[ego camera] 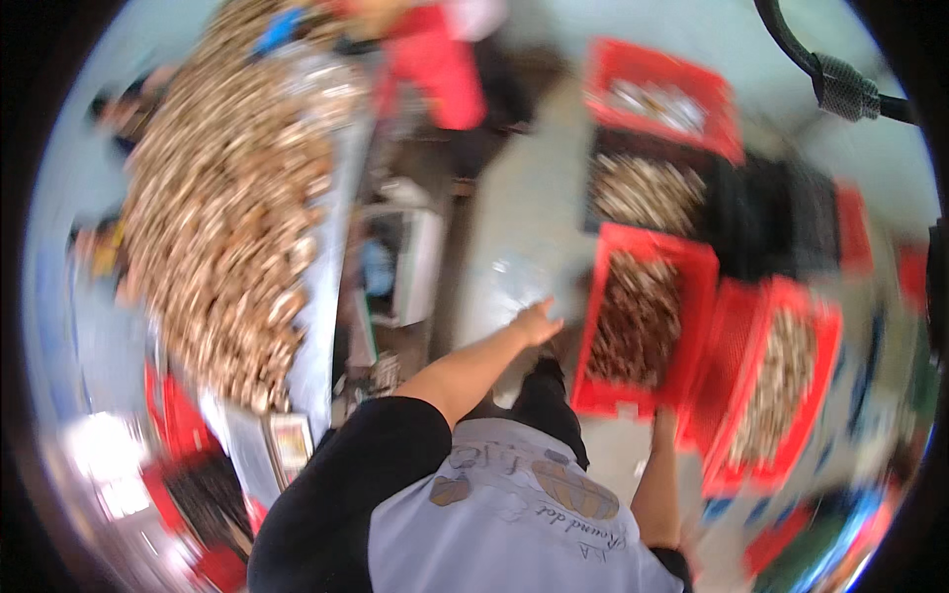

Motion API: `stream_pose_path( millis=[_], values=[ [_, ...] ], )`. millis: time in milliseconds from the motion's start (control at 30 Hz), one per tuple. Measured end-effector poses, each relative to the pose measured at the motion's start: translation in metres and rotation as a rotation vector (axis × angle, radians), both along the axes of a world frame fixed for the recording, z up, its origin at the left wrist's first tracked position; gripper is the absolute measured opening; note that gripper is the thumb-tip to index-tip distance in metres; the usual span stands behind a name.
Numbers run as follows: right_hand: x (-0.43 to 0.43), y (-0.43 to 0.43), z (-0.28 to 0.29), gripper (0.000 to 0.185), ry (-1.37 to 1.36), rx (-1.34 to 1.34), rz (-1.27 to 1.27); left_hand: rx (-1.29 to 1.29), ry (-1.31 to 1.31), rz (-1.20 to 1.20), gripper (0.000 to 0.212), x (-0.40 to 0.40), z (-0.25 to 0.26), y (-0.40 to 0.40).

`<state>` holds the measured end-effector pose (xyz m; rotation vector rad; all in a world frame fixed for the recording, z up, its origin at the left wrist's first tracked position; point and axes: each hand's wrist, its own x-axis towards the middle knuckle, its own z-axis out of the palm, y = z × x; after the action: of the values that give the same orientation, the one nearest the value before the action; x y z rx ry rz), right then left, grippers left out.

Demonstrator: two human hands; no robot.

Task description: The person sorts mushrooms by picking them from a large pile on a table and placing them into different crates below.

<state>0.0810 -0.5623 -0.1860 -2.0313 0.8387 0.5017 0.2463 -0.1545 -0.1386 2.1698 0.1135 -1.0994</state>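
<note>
My left hand (537,323) is held out over the floor with its fingers apart and nothing in it. My right forearm reaches up to the near end of a red plastic crate (582,370); the right hand is hidden at or behind that crate's rim, so its grip does not show. Reddish-brown elongated pieces (636,319) fill the crate. Beyond it, a dark crate holds paler elongated pieces (649,191). Motion blur keeps me from telling what the pieces are.
A long metal-edged table (320,326) at left bears a big heap of brown pieces (230,222). Another red crate (830,348) with pale pieces stands at right, a red crate (660,59) farther off. A person in a red garment (437,67) is beside the table; others are across it.
</note>
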Motion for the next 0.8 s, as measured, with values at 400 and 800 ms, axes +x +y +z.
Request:
stream_pose_path(
  millis=[400, 800],
  values=[
    [0.178, 0.197, -0.016, 0.033, -0.177, -0.206, 0.908, 0.136, -0.277, 1.229, 0.043, -0.260, 0.133, 0.260],
    [0.130, 0.661, 0.213, 0.045, -0.723, 0.510, 1.265, -0.224, -0.456, 1.523, 0.030, -0.316, 0.186, 0.336]
  ],
)
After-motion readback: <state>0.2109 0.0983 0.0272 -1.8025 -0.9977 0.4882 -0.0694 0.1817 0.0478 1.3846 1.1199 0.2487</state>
